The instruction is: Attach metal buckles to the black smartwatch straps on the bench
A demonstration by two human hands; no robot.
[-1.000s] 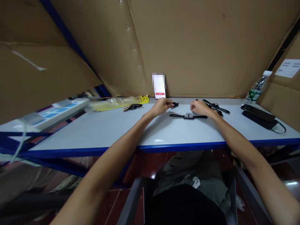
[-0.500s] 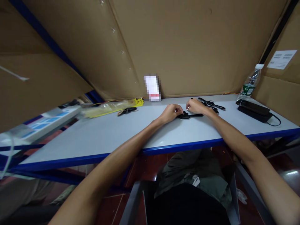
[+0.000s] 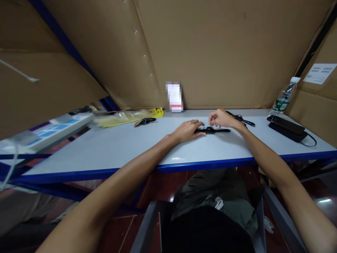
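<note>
A black spokeshave (image 3: 210,130) lies on the table, its right handle showing in full. My left hand (image 3: 188,130) has its left handle between thumb and fingers, which cover most of that end. Just above the tool's middle, my right hand (image 3: 219,118) is closed in a pinch on a small shiny metal screw (image 3: 210,127), mostly hidden by the fingertips. More black spokeshaves (image 3: 240,118) lie behind my right wrist, partly covered by it.
A clear bottle (image 3: 284,97) and a black case with a strap (image 3: 286,129) stand at the right. Yellow cards in plastic (image 3: 126,118) and a dark small bundle (image 3: 145,121) lie left. A blurred upright phone-like thing (image 3: 175,97) leans on the cardboard wall (image 3: 210,52).
My left hand has flattened and spread from a pinch at the spokeshave's middle to its left handle. My right hand has come in over the middle with the small metal screw.
</note>
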